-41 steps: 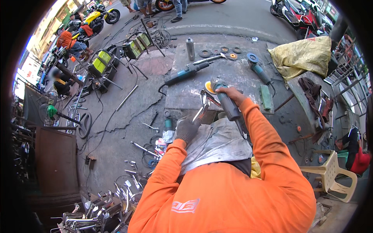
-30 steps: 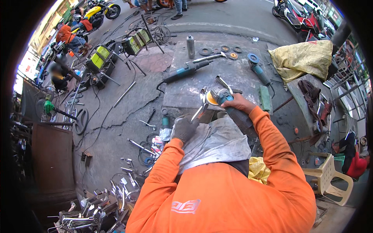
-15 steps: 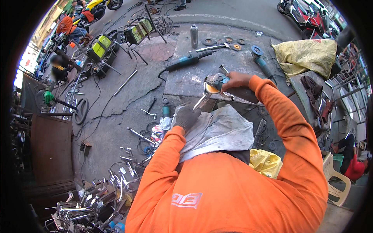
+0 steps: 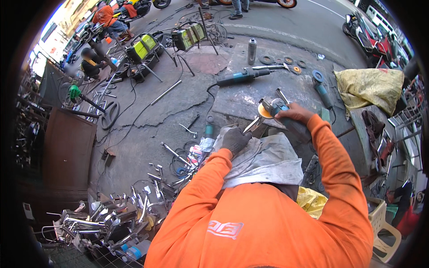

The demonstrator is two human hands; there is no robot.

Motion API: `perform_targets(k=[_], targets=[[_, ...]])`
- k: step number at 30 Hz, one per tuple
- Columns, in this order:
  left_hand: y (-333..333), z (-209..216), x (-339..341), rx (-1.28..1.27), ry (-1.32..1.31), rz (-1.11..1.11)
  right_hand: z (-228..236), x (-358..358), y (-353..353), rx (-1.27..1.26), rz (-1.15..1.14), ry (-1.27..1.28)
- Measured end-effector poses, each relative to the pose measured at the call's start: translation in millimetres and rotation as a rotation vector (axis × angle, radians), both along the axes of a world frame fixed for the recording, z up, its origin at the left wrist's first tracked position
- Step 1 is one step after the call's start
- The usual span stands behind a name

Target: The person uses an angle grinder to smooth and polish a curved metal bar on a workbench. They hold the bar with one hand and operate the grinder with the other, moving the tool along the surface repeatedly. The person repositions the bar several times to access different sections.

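Note:
My left hand, in a dark grey glove, is closed on a slim shiny metal piece that points up and to the right. My ungloved right hand grips a blue-green angle grinder. Its yellow-orange disc is at the far end of the metal piece; whether they touch, I cannot tell. Under my hands a pale grey cloth covers my lap. Beyond them is a worn low work board.
On the board are a long grinder, another grinder, a spray can and several discs. Chrome metal parts are heaped at lower left. A yellow sack lies at right, green-yellow machines at far left.
The view has swung left, so the surroundings appear farther right. Both hands keep their holds; the metal piece lies at a flatter slant near the disc.

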State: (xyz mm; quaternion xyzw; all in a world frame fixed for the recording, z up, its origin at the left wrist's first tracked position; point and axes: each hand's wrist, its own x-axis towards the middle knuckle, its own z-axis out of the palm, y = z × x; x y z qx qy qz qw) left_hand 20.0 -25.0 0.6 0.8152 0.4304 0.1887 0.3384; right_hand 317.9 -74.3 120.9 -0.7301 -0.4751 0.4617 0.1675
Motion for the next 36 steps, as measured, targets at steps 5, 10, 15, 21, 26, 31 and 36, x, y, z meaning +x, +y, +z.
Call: perform_targets(k=[5,10,15,21,26,31,36], targets=[[-0.5,-1.2,0.7,0.089,0.018,0.014,-17.4,-13.2,-7.7,0.013,-0.109,0.148],[-3.1,-13.0,3.7,0.096,0.055,0.032,-20.5,-30.2,-5.8,0.153,-0.018,0.109],[-0.3,-18.9,1.8,0.110,0.094,0.038,-23.8,-40.0,-15.5,0.153,-0.151,0.293],[1.1,-26.4,8.4,0.016,0.166,-0.025,-37.6,-49.1,-18.8,0.151,-0.311,0.394],[7.4,-31.7,5.5,0.070,0.218,-0.025,-54.8,-48.3,-28.4,0.246,-0.278,0.323],[7.4,-23.2,6.7,0.012,0.061,0.052,-66.9,-25.3,-62.4,0.204,-0.314,0.223],[4.0,-7.3,8.0,-0.060,-0.054,-0.009,-59.5,-19.0,-68.0,0.228,-0.232,0.036]])
